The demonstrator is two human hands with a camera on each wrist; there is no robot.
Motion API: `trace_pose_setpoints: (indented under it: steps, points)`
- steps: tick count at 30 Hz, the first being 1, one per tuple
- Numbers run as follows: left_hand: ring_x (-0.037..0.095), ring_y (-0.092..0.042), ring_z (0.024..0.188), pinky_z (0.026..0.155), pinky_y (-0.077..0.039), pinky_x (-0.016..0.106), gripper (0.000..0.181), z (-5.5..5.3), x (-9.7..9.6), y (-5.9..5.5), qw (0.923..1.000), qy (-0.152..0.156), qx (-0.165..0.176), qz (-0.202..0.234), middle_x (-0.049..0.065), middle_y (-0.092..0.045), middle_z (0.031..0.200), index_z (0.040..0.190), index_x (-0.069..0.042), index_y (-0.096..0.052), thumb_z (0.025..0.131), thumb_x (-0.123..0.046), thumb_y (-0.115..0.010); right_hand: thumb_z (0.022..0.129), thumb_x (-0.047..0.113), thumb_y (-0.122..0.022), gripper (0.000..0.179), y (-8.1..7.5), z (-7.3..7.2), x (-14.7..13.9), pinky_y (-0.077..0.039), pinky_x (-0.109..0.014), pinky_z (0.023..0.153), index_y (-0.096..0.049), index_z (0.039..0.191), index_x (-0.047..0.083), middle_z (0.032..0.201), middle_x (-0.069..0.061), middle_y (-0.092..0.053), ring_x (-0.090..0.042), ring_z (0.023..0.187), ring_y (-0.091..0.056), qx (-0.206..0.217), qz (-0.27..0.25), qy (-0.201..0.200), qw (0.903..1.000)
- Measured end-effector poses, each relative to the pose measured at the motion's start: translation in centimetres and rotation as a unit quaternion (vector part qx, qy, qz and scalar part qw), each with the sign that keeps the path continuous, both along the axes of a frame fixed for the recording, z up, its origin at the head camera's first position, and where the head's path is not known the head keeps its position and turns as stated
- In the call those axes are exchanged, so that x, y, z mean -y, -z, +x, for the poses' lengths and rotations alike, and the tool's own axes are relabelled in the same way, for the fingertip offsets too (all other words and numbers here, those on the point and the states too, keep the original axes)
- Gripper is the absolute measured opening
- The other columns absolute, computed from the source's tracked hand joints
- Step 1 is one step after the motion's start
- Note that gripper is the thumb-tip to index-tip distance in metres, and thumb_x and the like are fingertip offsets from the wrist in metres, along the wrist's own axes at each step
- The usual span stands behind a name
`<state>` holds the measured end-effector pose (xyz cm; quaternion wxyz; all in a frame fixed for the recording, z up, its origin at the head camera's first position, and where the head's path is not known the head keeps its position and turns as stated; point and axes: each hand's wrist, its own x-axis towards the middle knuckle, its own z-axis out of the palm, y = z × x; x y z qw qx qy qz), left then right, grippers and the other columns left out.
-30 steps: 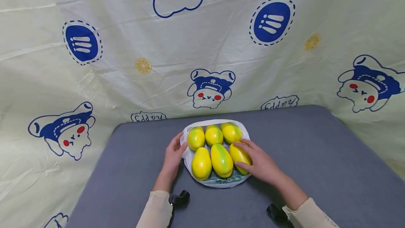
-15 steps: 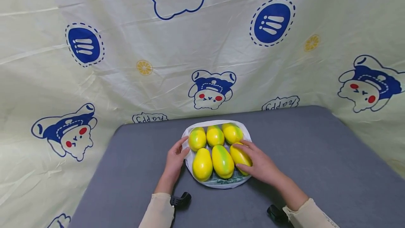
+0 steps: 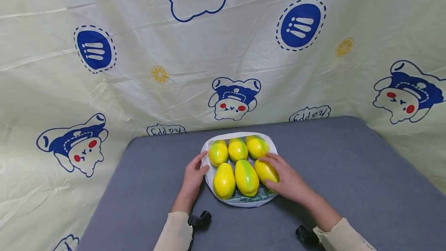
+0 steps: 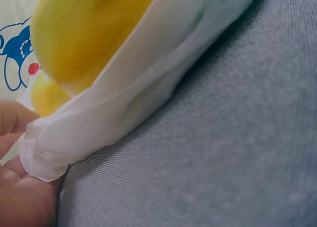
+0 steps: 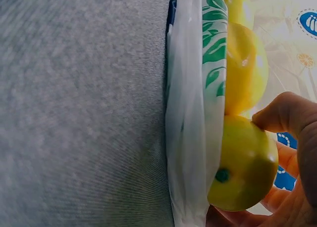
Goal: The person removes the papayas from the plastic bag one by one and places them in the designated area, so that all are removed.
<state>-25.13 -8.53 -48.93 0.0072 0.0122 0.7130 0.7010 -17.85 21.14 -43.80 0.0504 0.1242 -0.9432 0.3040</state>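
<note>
A rounded dish-like bundle in a white plastic bag [image 3: 242, 204] with green leaf print lies mid-table in the head view. Several smooth yellow-green, papaya-like fruits sit in it in two rows. My left hand [image 3: 192, 177] is at its left rim; in the left wrist view, thumb and fingers pinch a bunched corner of the bag [image 4: 119, 103]. My right hand [image 3: 290, 181] holds the front-right fruit [image 3: 265, 170], thumb on the near side and fingers over the far side. In the right wrist view this fruit [image 5: 245, 170] shows a dark green stem end beside the bag's wall.
The bundle rests on a grey cloth-covered table [image 3: 156, 165]. Behind it hangs a pale curtain [image 3: 132, 100] with blue bear prints. A dark wrist camera [image 3: 200, 220] sits on the left wrist, another dark one [image 3: 306, 236] on the right.
My left fingers have come from behind the left rim to lie on it. My right hand keeps its hold on the front-right fruit. The view has shifted slightly.
</note>
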Motion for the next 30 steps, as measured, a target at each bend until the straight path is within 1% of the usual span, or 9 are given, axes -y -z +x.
trace_pose_setpoints:
  steps: [5, 9, 12, 16, 20, 23, 27, 30]
  points:
    - [0.033, -0.026, 0.153, 0.124, -0.024, 0.049, 0.052, -0.1, 0.0, -0.2, 1.0, -0.001, 0.0, -0.005, 0.015, -0.037, 0.16, 0.144, -0.01, -0.054, 0.094, 0.002, -0.055, 0.081, 0.012, -0.067, 0.056, -0.4, -0.1, -0.3, -0.052, -0.049, 0.086, -0.054, 0.135, 0.019, 0.148, -0.015, -0.045, -0.034, 0.113, -0.053, -0.014, -0.047, -0.007, 0.9988]
    - [0.034, -0.025, 0.153, 0.125, -0.022, 0.049, 0.052, -0.1, 0.0, -0.3, 1.0, 0.0, -0.003, -0.005, 0.016, -0.036, 0.16, 0.145, -0.01, -0.053, 0.094, 0.002, -0.054, 0.08, 0.011, -0.065, 0.056, -0.8, -0.4, -0.8, -0.049, -0.043, 0.081, -0.054, 0.135, 0.018, 0.145, -0.015, -0.046, -0.033, 0.11, -0.053, -0.036, -0.065, -0.007, 0.9972]
    - [0.032, -0.025, 0.153, 0.125, -0.023, 0.048, 0.053, -0.2, 0.0, -0.3, 1.0, 0.001, 0.003, 0.0, 0.014, -0.035, 0.161, 0.145, -0.012, -0.053, 0.094, 0.002, -0.054, 0.08, 0.011, -0.064, 0.057, -1.1, -0.7, -1.3, -0.048, -0.041, 0.08, -0.053, 0.136, 0.016, 0.145, -0.016, -0.046, -0.032, 0.109, -0.053, -0.056, -0.075, 0.0, 0.9956]
    - [0.031, -0.027, 0.152, 0.124, -0.025, 0.048, 0.055, -0.3, 0.1, -0.1, 1.0, 0.003, 0.007, 0.005, 0.014, -0.035, 0.161, 0.146, -0.011, -0.051, 0.094, 0.004, -0.054, 0.082, 0.011, -0.063, 0.059, -1.9, -1.2, -2.1, -0.048, -0.042, 0.081, -0.05, 0.14, 0.013, 0.15, -0.017, -0.042, -0.033, 0.113, -0.051, -0.074, -0.091, 0.022, 0.9928]
    - [0.03, -0.03, 0.151, 0.124, -0.026, 0.047, 0.055, -0.3, 0.1, 0.1, 0.9999, 0.003, 0.009, 0.011, 0.013, -0.036, 0.161, 0.146, -0.011, -0.051, 0.094, 0.004, -0.054, 0.084, 0.01, -0.062, 0.061, -2.9, -1.8, -3.0, -0.046, -0.046, 0.083, -0.047, 0.143, 0.011, 0.153, -0.019, -0.038, -0.037, 0.117, -0.048, -0.079, -0.102, 0.057, 0.9901]
    - [0.029, -0.031, 0.151, 0.123, -0.028, 0.047, 0.054, -0.3, 0.1, 0.2, 0.9999, 0.003, 0.009, 0.009, 0.013, -0.036, 0.161, 0.146, -0.012, -0.051, 0.094, 0.004, -0.054, 0.085, 0.009, -0.06, 0.061, -3.5, -2.6, -3.9, -0.046, -0.045, 0.081, -0.045, 0.144, 0.01, 0.152, -0.021, -0.037, -0.038, 0.114, -0.047, -0.079, -0.105, 0.08, 0.9881]
    - [0.029, -0.031, 0.151, 0.123, -0.028, 0.046, 0.054, -0.2, 0.1, 0.1, 0.9999, 0.004, 0.01, 0.005, 0.012, -0.036, 0.161, 0.146, -0.014, -0.051, 0.095, 0.003, -0.054, 0.086, 0.01, -0.06, 0.061, -3.5, -3.7, -4.8, -0.046, -0.039, 0.075, -0.044, 0.144, 0.009, 0.147, -0.023, -0.038, -0.037, 0.108, -0.046, -0.076, -0.108, 0.099, 0.9863]
    - [0.028, -0.031, 0.151, 0.122, -0.029, 0.046, 0.054, -0.2, 0.1, 0.1, 0.9999, 0.007, 0.008, 0.009, 0.012, -0.036, 0.161, 0.147, -0.013, -0.05, 0.095, 0.003, -0.054, 0.086, 0.011, -0.061, 0.061, -3.1, -4.4, -5.2, -0.046, -0.038, 0.075, -0.044, 0.145, 0.008, 0.147, -0.024, -0.038, -0.038, 0.108, -0.046, -0.069, -0.104, 0.108, 0.9862]
